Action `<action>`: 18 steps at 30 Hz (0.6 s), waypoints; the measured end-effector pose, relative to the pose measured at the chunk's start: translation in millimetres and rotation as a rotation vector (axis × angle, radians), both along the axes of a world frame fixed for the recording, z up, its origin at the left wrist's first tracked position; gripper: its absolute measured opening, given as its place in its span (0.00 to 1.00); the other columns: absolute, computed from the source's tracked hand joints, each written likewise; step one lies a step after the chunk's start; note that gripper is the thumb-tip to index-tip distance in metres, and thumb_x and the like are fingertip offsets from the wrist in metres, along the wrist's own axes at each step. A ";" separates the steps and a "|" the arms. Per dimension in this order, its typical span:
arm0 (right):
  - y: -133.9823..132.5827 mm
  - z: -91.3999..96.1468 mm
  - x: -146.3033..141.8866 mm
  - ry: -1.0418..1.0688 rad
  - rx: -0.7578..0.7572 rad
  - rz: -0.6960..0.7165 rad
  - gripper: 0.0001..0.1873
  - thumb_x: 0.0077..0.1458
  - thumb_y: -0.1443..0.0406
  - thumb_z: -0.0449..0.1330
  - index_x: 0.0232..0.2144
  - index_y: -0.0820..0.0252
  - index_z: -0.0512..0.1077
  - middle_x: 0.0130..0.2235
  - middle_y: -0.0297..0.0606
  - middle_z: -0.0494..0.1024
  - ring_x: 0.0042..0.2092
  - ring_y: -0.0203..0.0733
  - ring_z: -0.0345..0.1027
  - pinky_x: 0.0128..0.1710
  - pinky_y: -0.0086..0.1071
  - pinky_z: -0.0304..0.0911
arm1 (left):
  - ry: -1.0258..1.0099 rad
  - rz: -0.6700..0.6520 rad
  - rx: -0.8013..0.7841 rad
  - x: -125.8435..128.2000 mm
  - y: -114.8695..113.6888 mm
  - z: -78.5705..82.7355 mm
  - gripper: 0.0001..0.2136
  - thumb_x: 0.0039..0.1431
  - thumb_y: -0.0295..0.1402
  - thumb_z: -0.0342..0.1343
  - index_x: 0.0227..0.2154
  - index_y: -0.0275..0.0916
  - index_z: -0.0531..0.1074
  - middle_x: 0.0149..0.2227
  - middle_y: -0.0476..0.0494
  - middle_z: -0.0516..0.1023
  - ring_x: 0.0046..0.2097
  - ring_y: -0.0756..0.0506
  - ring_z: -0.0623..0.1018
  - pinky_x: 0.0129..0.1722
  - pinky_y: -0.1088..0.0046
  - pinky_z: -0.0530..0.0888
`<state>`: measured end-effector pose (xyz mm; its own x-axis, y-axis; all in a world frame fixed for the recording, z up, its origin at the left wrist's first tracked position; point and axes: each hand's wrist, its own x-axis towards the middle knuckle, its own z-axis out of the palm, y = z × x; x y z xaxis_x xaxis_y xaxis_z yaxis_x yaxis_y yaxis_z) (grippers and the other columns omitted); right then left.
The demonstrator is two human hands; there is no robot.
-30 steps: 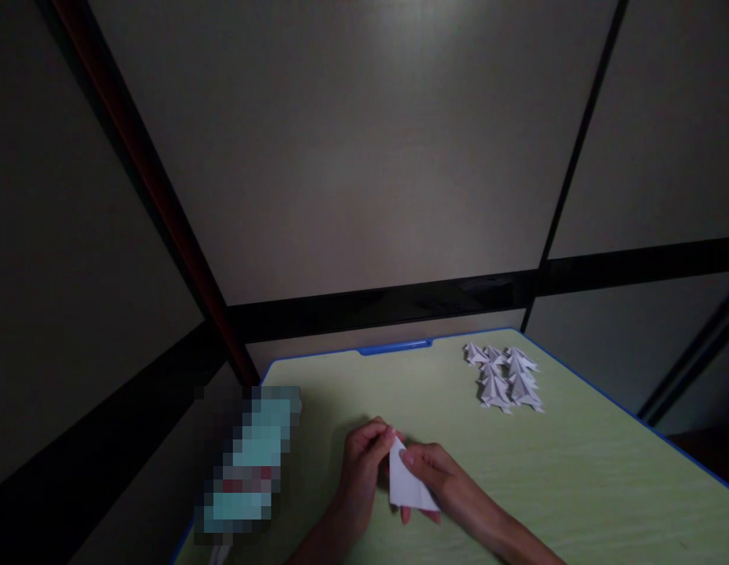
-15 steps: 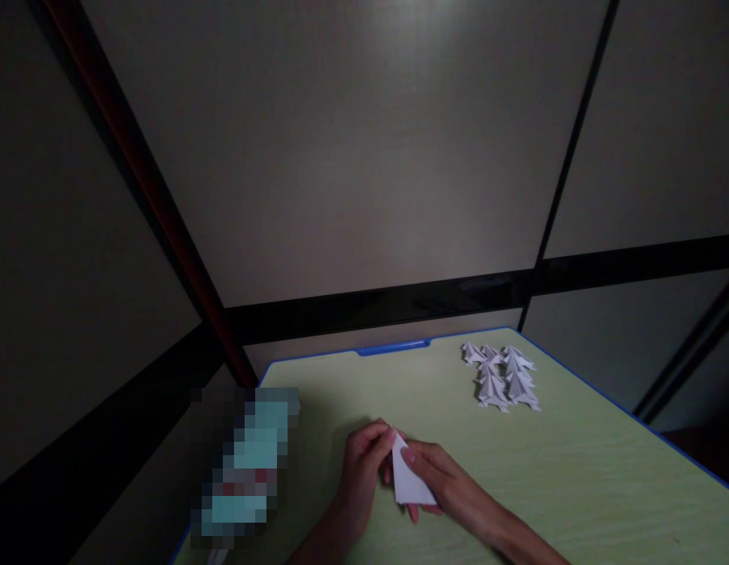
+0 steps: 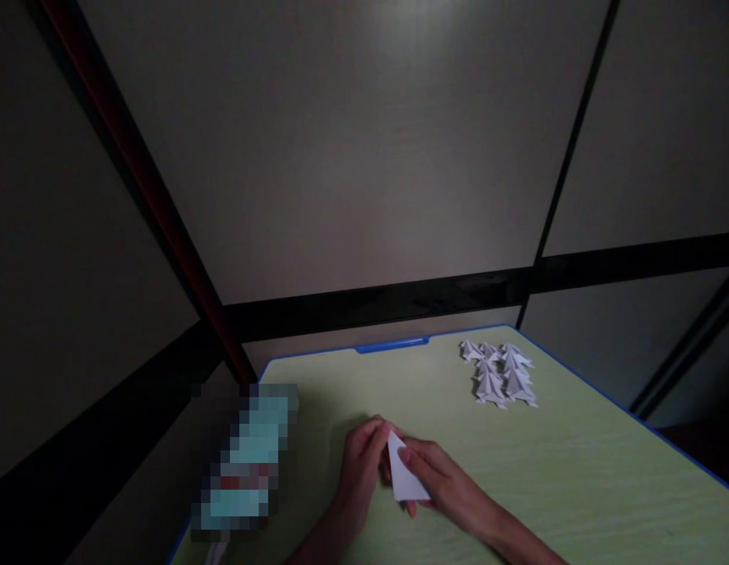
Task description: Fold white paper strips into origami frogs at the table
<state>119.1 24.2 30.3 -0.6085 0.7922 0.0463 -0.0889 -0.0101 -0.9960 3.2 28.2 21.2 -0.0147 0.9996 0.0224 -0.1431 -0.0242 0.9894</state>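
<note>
Between my hands is a small folded white paper (image 3: 404,480), roughly a triangle with its point away from me and its wide end toward me. My left hand (image 3: 364,455) pinches the pointed tip with thumb and fingers. With the thumb lying on top and the fingers underneath, my right hand (image 3: 428,464) grips the paper's right side. Fingers of both hands hide part of the edges. Several folded white paper figures (image 3: 499,375) stand clustered at the table's far right.
The light green table (image 3: 576,471) has a blue rim and a blue handle-like piece (image 3: 392,345) on its far edge. A pixelated, turquoise-looking object (image 3: 246,463) lies at the left edge. Behind the table rise grey panels (image 3: 376,173) with a black band.
Both hands keep hold of the paper, which has shifted slightly left. The whole view has moved a little; the paper figures stay in their cluster.
</note>
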 end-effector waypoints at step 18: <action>10.7 7.6 9.1 0.039 0.145 -0.252 0.17 0.49 0.55 0.45 0.25 0.64 0.63 0.19 0.30 0.60 0.23 0.34 0.56 0.23 0.27 0.53 | 0.123 -0.024 0.125 5.7 -3.0 -0.4 0.11 0.43 0.34 0.51 0.13 0.33 0.65 0.16 0.52 0.62 0.17 0.55 0.65 0.14 0.82 0.63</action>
